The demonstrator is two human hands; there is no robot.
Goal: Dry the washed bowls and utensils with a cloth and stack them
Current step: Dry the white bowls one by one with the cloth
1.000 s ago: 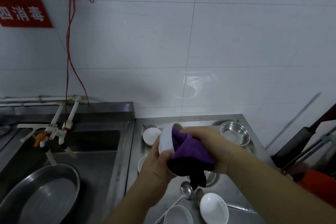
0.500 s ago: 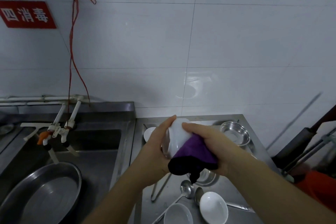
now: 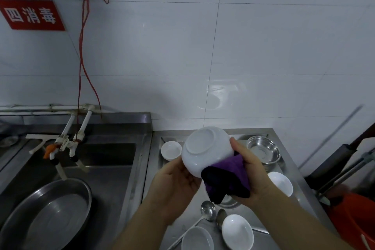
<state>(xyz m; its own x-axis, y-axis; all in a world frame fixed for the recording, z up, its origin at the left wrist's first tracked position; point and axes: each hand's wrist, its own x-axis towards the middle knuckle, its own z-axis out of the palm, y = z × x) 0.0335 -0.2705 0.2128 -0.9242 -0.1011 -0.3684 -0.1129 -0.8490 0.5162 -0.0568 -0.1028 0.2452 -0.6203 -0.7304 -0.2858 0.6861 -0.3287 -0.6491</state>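
1. Nearest to me, below both hands on the counter (image 3: 294, 170): two empty white bowls, one straight under the wrists (image 3: 197, 238) and one just right of it (image 3: 237, 231), plus a ladle (image 3: 208, 211) lying with its scoop toward the hands and its handle running back toward me.
2. The hands themselves. Left hand (image 3: 174, 186) cups the big white bowl (image 3: 206, 150) from underneath, fingers curled around its lower wall. Right hand (image 3: 250, 172) is clenched around the purple cloth (image 3: 227, 178), thumb pressed on the bowl's side.
3. The key bit: the bowl is turned foot-up, base ring facing the wall, rim pointing down toward my palms. The cloth sits at the lower right of the bowl, so the right hand is the one closest for wiping. My guess is the outside is what's being dried now.
4. Right of the right hand, another white bowl (image 3: 281, 183) on the counter.
5. Beyond the hands: a small white dish (image 3: 171, 150) to the left of the held bowl, a steel bowl (image 3: 263, 151) to the right. I'd guess stacking goes somewhere there, can't tell which.
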